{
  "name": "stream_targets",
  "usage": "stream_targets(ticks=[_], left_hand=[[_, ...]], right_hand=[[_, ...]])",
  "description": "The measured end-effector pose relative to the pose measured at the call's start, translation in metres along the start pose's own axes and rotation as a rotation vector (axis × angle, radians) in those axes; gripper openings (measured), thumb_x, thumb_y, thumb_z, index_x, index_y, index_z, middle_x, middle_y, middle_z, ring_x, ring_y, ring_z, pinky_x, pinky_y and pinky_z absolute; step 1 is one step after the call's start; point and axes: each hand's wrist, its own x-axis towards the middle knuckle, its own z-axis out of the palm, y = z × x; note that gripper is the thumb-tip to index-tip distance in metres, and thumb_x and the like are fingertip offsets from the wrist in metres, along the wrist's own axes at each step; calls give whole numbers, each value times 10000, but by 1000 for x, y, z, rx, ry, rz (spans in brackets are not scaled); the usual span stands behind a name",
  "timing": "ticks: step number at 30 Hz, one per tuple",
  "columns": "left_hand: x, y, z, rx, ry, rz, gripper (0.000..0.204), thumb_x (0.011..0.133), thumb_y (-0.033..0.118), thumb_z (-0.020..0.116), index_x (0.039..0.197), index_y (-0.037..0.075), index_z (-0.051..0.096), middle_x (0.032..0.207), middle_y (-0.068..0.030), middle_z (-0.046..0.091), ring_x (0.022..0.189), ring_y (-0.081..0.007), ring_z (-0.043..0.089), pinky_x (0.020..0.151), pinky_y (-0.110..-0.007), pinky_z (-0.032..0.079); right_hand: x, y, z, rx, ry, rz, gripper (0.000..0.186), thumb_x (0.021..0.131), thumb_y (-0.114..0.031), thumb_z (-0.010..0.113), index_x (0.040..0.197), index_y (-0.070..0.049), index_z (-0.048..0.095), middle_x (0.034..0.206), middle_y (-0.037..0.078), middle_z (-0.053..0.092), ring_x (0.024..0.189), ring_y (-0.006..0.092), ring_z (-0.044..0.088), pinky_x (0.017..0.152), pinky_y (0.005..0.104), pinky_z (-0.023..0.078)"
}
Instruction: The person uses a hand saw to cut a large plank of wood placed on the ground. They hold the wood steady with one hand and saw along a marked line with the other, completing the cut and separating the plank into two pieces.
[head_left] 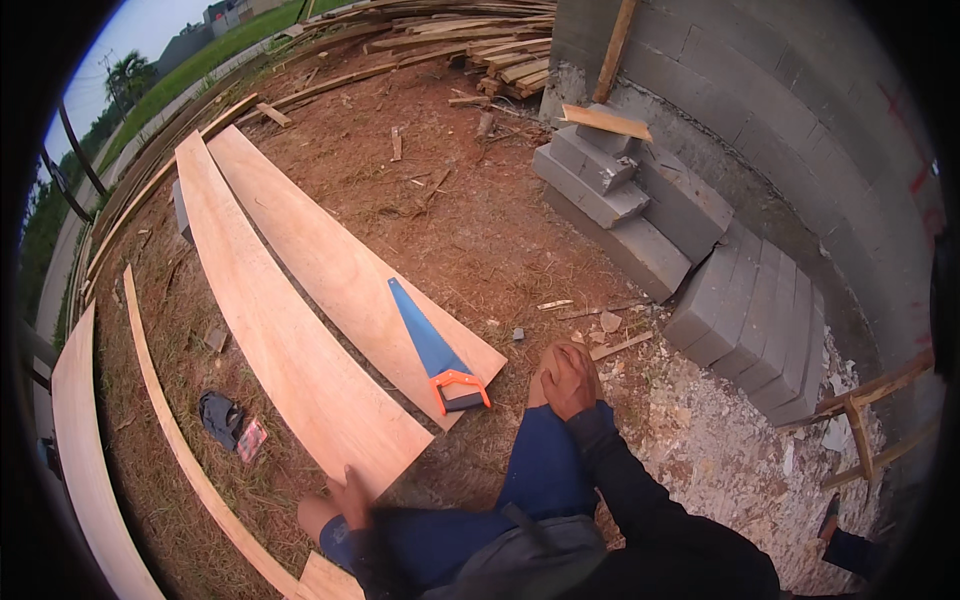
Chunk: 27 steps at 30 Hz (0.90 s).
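Observation:
I am seated with both knees bent. My left hand (350, 498) rests by my left knee, its fingers apart and touching the near end of a long, pale plywood strip (270, 300). My right hand (570, 380) lies over my right knee, fingers draped on it, with no tool in it. Beside that strip lies a second plywood strip (310, 225), separated by a narrow dark gap. A handsaw (428, 335) with a blue blade and an orange and black handle lies on the second strip's near end, out of both hands' grasp.
Grey blocks (690, 200) are stacked right, against a block wall (800, 90). Lumber (500, 50) is piled at the back. On the left lie a thin wood strip (165, 400), another board (85, 440) and a dark cloth-like item (220, 418). Someone's trouser leg (853, 552) shows lower right.

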Motion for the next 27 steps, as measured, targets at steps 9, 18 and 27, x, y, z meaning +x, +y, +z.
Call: stream_targets(ticks=[9,18,27], left_hand=[[7,3,-23,4,-32,96,687,987,343,617,1429,-116,362,1266,-286,577,1110,-328,596,959,-409,470],[-1,72,2,825,-61,298,973,915,556,630,1576,7,174,1596,-349,137,1482,-519,123,1172,-596,199],[14,55,35,952,-387,33,1257,778,769,637,1608,94,-24,1620,-277,-228,1466,-509,-247,1102,-773,63]], right_hand=[[-34,29,-18,197,87,282,502,848,-163,680,1286,65,590,1346,207,526,1255,388,513,1071,452,423],[-17,-13,-15,-53,-14,6,450,864,-188,659,1257,28,617,1323,183,548,1259,361,506,1040,456,438],[2,-74,132,-161,-694,-338,325,841,-138,641,1153,-51,614,1185,136,593,1127,324,569,946,488,463]])
